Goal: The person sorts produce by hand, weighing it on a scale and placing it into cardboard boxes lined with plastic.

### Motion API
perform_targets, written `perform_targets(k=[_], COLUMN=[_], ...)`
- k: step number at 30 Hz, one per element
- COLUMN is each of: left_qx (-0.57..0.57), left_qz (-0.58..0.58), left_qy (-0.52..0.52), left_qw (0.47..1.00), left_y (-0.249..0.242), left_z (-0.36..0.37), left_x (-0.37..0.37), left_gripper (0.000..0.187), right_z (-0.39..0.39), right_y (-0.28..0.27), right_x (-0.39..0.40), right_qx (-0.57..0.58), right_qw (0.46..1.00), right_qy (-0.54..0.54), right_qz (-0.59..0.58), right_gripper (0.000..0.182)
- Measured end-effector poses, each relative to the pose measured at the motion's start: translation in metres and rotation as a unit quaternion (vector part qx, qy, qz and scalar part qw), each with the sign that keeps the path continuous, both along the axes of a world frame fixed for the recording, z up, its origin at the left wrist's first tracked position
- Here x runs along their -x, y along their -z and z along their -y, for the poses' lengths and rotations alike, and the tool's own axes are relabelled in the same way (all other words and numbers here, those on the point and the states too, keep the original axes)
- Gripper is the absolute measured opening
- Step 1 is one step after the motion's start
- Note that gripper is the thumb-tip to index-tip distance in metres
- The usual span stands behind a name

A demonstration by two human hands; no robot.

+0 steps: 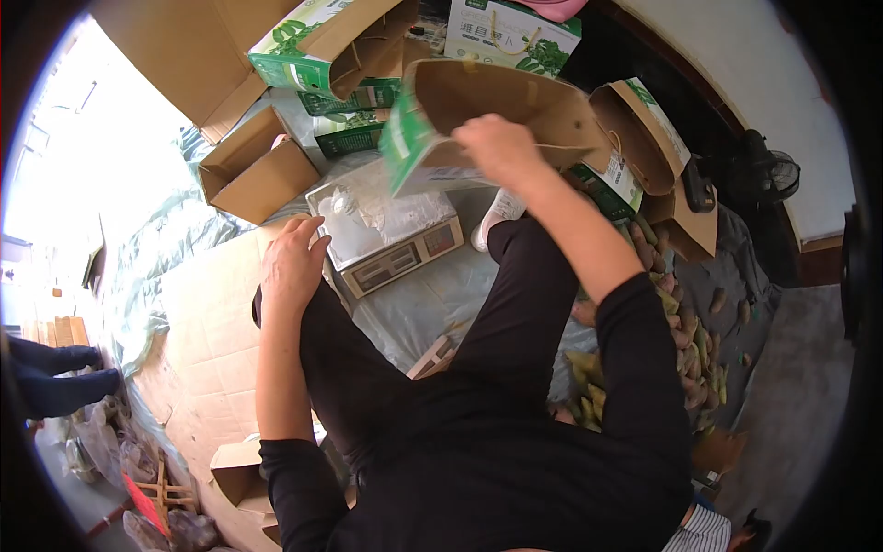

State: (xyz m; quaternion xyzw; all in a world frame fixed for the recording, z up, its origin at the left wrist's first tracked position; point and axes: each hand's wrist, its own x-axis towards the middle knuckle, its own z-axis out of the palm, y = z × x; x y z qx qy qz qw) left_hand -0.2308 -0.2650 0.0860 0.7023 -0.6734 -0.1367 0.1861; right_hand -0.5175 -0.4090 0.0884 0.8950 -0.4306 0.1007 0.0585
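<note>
An open carton (pixel 501 97), brown inside with a green and white outside, is tilted on its side above the scale. My right hand (pixel 499 150) grips its near edge, the fingers over the rim; it is slightly blurred. My left hand (pixel 292 260) rests near my knee at the scale's left corner, fingers apart, holding nothing. The scale (pixel 402 258) stands on plastic sheeting between my legs and the cartons, its pan covered with crinkled clear plastic.
More green and white boxes (pixel 515 39) stand at the back. A small open brown box (pixel 258 167) is at the left. Vegetables (pixel 690 340) lie in a heap at the right, near a black fan (pixel 768 168). Another person's dark-clad legs (pixel 60 368) show at far left.
</note>
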Motion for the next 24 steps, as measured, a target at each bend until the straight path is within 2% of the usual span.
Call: perform_targets(k=[5, 9, 14, 18, 20, 22, 24], left_qx=[0.011, 0.053, 0.051, 0.039, 0.034, 0.049, 0.050], left_qz=[-0.012, -0.034, -0.042, -0.024, -0.021, -0.009, -0.002], left_qy=[-0.027, -0.032, -0.035, -0.033, -0.023, -0.007, 0.000], left_qw=[1.000, 0.997, 0.997, 0.998, 0.999, 0.999, 0.999], left_y=[0.005, 0.010, 0.010, 0.013, 0.012, 0.013, 0.014], left_z=[0.000, 0.001, -0.002, 0.000, 0.000, 0.000, 0.002], left_x=[-0.004, -0.008, -0.010, -0.012, -0.009, -0.007, -0.006], left_gripper=[0.035, 0.039, 0.038, 0.037, 0.037, 0.035, 0.035], right_z=[-0.026, -0.053, -0.059, -0.035, -0.026, -0.014, -0.006], right_y=[0.041, 0.075, 0.094, 0.070, 0.036, 0.018, 0.007], right_x=[-0.111, -0.171, -0.175, -0.137, -0.107, -0.073, -0.033], right_qx=[-0.035, -0.070, -0.114, -0.144, -0.230, -0.252, -0.268], right_qw=[0.995, 0.993, 0.989, 0.985, 0.970, 0.951, 0.907], right_qy=[-0.095, -0.090, -0.086, -0.085, -0.077, -0.082, -0.081], right_qz=[-0.009, -0.018, -0.031, -0.046, 0.023, 0.159, 0.315], right_gripper=[0.013, 0.014, 0.014, 0.022, 0.033, 0.027, 0.028])
